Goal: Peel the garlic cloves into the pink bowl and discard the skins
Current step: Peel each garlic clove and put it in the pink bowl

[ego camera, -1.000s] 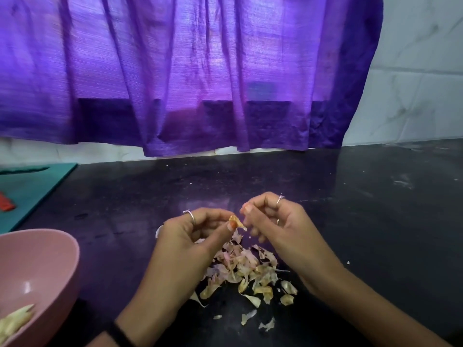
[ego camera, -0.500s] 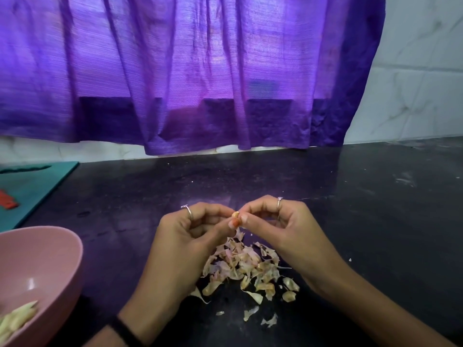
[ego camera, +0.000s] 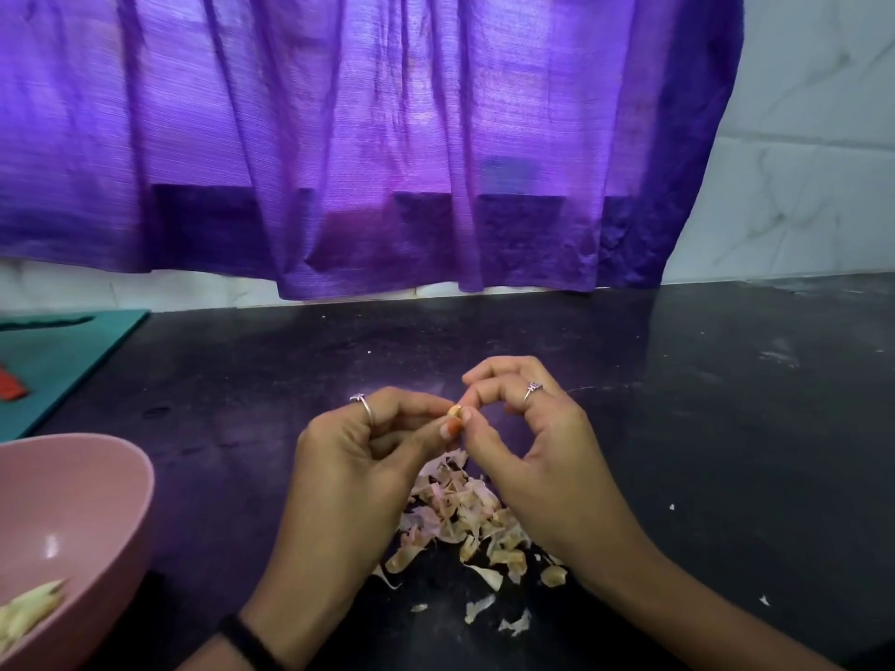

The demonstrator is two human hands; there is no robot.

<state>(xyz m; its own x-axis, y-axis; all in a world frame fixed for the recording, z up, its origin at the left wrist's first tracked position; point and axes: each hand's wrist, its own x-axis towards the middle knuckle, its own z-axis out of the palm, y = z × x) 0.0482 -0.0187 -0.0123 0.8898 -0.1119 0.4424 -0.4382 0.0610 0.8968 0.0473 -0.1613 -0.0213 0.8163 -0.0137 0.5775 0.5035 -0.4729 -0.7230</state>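
Note:
A small garlic clove (ego camera: pixel 455 410) sits pinched between the fingertips of both hands over the black counter. My left hand (ego camera: pixel 358 457) holds it between thumb and curled fingers. My right hand (ego camera: pixel 528 443) pinches its other side with thumb and forefinger. Most of the clove is hidden by the fingers. Below the hands lies a pile of garlic skins (ego camera: pixel 465 520). The pink bowl (ego camera: pixel 97 486) stands at the lower left with peeled cloves (ego camera: pixel 29 612) in its bottom.
A teal cutting board (ego camera: pixel 63 351) with a red object (ego camera: pixel 12 385) lies at the far left. A purple curtain (ego camera: pixel 368 138) hangs over the back of the counter (ego camera: pixel 726 428). White tiles cover the wall at right.
Both hands have drawn closer together and now pinch the clove from both sides. The camera has shifted slightly; the skin pile and bowl stay where they were.

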